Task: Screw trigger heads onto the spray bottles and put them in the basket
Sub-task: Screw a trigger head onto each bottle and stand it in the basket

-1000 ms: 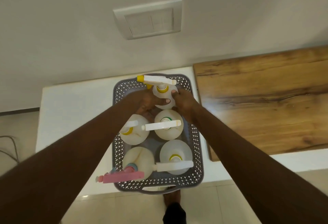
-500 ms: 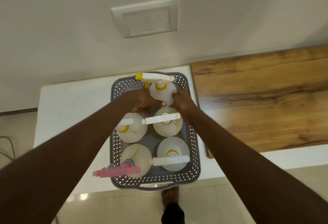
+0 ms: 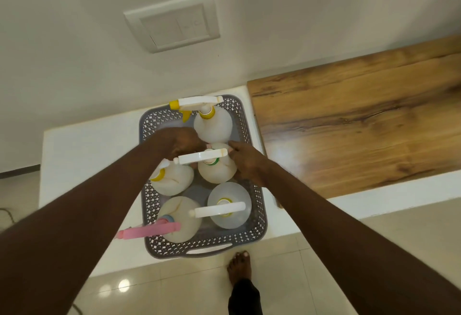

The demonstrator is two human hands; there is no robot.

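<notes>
A grey perforated basket [image 3: 252, 229] stands on the white counter and holds several translucent spray bottles, each with a trigger head on it. The far bottle [image 3: 213, 127] has a white head with a yellow nozzle and stands free. My left hand [image 3: 180, 142] is just left of it, fingers curled down toward the gap behind the middle right bottle [image 3: 217, 170]. My right hand [image 3: 247, 161] lies against that bottle's right side, its fingertips at the rear end of the white trigger head. Closer to me stand a yellow-collared bottle [image 3: 172, 180], a pink-headed bottle [image 3: 180, 217] and a white-headed bottle [image 3: 230, 205].
The white counter [image 3: 87, 155] runs left of the basket, and a wooden top [image 3: 349, 125] adjoins it on the right. A switch plate [image 3: 172, 21] sits on the wall behind. My bare foot [image 3: 239, 267] is on the tiled floor under the basket's near edge.
Both hands have come off the far yellow-nozzled bottle and drawn back toward me, ending at the middle right bottle. The far bottle now stands alone in the basket.
</notes>
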